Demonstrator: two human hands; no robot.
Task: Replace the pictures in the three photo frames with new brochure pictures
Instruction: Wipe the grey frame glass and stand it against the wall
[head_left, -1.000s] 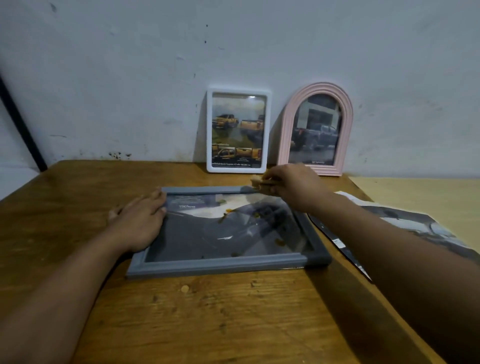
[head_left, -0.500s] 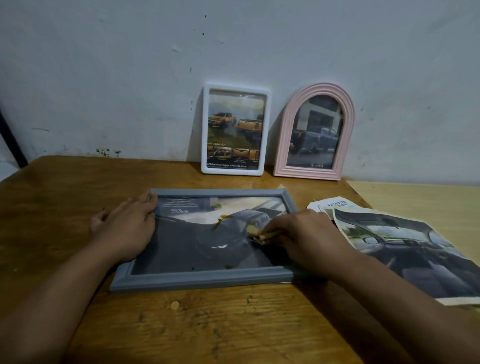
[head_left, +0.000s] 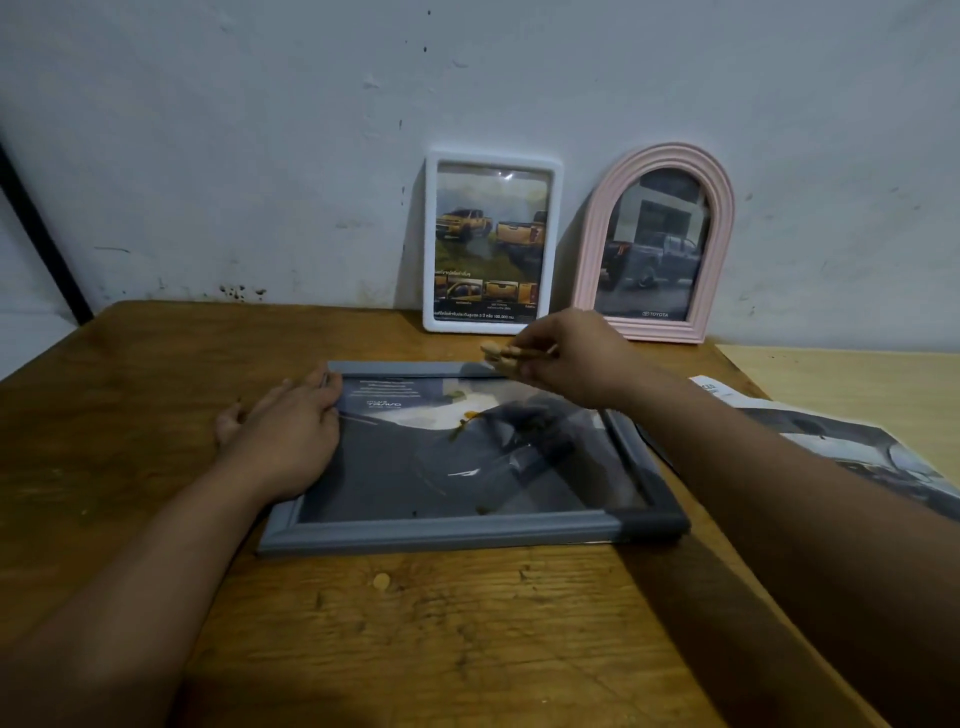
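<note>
surface: wooden table (head_left: 415, 623) against wall | flat on it: grey frame (head_left: 441, 532), centre; brochure sheet (head_left: 857, 452), right | standing at back edge, leaning on wall: white frame (head_left: 431, 244), pink arched frame (head_left: 592, 249)

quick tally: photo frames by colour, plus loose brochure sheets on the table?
Grey frame: 1, flat on the table, left hand resting on it
White frame: 1, leaning on the wall
Pink arched frame: 1, leaning on the wall
Loose brochure sheets: at least 1, maybe more overlapping
Total: 3 frames, 4 items at least
</note>
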